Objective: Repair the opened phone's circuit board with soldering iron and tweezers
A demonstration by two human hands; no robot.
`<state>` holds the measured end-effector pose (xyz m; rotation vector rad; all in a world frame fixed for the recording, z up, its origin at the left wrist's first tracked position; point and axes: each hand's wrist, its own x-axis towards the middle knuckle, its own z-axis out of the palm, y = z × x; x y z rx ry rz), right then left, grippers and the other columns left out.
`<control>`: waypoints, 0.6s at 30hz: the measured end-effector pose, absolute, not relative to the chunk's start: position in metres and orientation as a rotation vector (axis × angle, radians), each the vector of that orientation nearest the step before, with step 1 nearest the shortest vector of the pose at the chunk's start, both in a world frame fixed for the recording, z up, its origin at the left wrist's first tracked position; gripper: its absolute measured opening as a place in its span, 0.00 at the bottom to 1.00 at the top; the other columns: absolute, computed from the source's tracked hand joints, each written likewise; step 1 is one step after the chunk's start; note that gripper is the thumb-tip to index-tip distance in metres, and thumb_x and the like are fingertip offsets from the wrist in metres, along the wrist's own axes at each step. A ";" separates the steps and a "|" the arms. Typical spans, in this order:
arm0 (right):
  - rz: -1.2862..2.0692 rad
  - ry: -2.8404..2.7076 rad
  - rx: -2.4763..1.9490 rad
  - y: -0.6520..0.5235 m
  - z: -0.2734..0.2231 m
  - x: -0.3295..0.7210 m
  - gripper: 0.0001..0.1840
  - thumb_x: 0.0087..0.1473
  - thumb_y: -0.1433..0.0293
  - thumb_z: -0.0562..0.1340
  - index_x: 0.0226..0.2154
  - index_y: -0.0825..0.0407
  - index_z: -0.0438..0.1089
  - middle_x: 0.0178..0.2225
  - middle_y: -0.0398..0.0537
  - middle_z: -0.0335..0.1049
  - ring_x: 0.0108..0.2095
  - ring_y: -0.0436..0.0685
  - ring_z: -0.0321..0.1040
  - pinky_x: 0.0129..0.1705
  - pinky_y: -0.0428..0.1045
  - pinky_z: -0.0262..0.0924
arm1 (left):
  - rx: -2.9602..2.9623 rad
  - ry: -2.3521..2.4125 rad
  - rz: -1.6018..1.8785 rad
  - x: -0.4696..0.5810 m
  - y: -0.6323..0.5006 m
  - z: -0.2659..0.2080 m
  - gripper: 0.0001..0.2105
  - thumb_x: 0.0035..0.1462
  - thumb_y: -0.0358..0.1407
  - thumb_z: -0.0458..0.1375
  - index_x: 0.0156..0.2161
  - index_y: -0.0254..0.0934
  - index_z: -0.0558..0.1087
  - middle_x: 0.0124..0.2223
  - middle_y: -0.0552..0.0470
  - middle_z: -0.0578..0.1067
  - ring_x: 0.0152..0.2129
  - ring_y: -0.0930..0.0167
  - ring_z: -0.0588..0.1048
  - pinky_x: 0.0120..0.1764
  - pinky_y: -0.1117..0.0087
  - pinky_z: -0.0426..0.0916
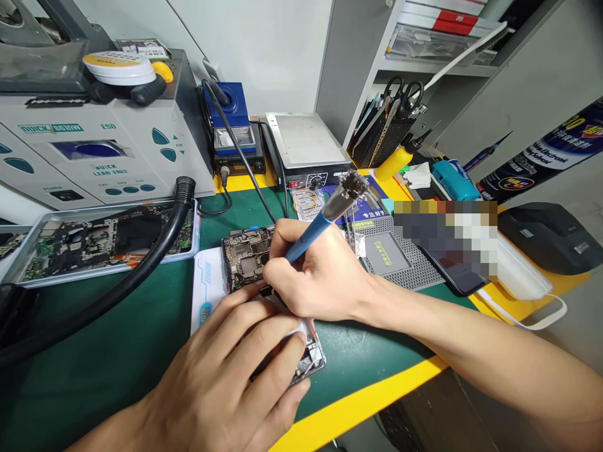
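Observation:
An opened smartphone [245,256] lies on a white printed pad [201,276], its circuit board bare at the upper end. My left hand [221,370] is laid across the phone's lower part, fingers over it and thumb by its near right edge, holding it down. My right hand [315,273] pinches a blue-handled brush [311,237] like a pen. The brush leans with its metal collar and dark bristles [354,184] up, handle end down toward the board. My fingers hide the handle's lower end and its exact contact point.
A grey hot-air station [127,135] with a thick black hose [172,232] stands left, behind a tray of circuit boards [35,271]. At the back are a blue soldering stand [229,110] and a hot plate [308,135]. A perforated mat [419,267] and a dark phone [459,276] lie right.

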<state>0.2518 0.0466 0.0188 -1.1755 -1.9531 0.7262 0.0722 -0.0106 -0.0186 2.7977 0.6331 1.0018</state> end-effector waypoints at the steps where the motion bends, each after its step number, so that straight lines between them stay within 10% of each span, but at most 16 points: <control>1: 0.725 -1.957 -1.175 0.046 0.019 0.252 0.07 0.48 0.73 0.56 0.20 0.51 0.61 0.19 0.38 0.60 0.21 0.47 0.52 0.23 0.47 0.46 | 2.799 0.633 1.006 0.073 -0.010 -0.018 0.10 0.59 0.27 0.63 0.45 0.28 0.78 0.43 0.42 0.79 0.44 0.56 0.73 0.54 0.49 0.66; 18: 0.727 -1.938 -1.166 0.047 0.018 0.252 0.07 0.48 0.73 0.55 0.21 0.51 0.61 0.19 0.38 0.59 0.21 0.47 0.52 0.22 0.46 0.47 | 2.811 0.636 0.993 0.072 -0.012 -0.020 0.10 0.59 0.28 0.63 0.46 0.29 0.77 0.44 0.42 0.79 0.45 0.56 0.73 0.55 0.48 0.65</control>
